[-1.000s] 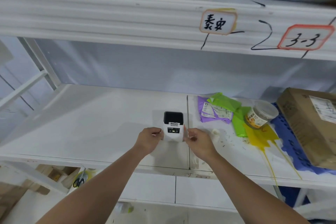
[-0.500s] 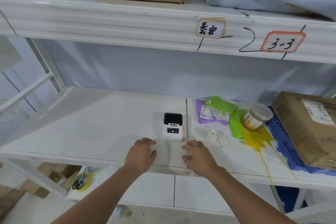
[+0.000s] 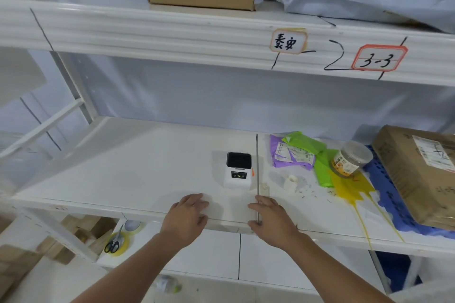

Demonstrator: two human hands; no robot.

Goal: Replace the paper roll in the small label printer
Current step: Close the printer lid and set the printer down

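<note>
The small white label printer point(image 3: 238, 170) stands on the white shelf point(image 3: 128, 170), its dark lid closed and a small green light on its front. My left hand point(image 3: 185, 219) rests flat near the shelf's front edge, below and left of the printer, holding nothing. My right hand point(image 3: 270, 219) lies flat below and right of it, over the seam between the shelf panels, also holding nothing. A small white paper roll point(image 3: 291, 181) stands to the right of the printer, with a smaller pale piece point(image 3: 264, 187) beside the seam.
Purple and green mailer bags point(image 3: 294, 152), a lidded jar point(image 3: 349, 158), a yellow bag point(image 3: 349, 186), a blue sheet point(image 3: 384, 189) and a cardboard box point(image 3: 423, 172) crowd the right. Scissors on a tape roll point(image 3: 115, 243) lie on the lower shelf. The upper shelf point(image 3: 172, 34) overhangs.
Both hands let go of the printer's sides and drew back toward the shelf's front edge, where they now lie flat. The printer stays in place.
</note>
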